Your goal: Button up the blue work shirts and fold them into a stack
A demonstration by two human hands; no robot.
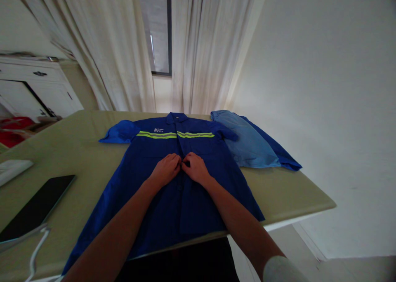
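Observation:
A dark blue short-sleeved work shirt [204, 195] lies spread face up, its collar away from me and its hem at the table's near edge. A yellow-green and grey reflective stripe crosses the chest. My left hand [167, 166] pinches the front placket from the left, just below the stripe. From the right, my right hand [194, 166] pinches the same placket, fingertips close to the left ones. The fingers hide whatever button or hole lies between them. Below the hands the placket runs down to the hem.
The table [93, 154] also bears folded light-blue clothing [247, 142] at the far right, partly under the shirt's sleeve. At the left lie a black tablet [37, 207], a white cable [38, 249] and a white object [14, 168]. Curtains [108, 47] and a wall [321, 109] stand behind.

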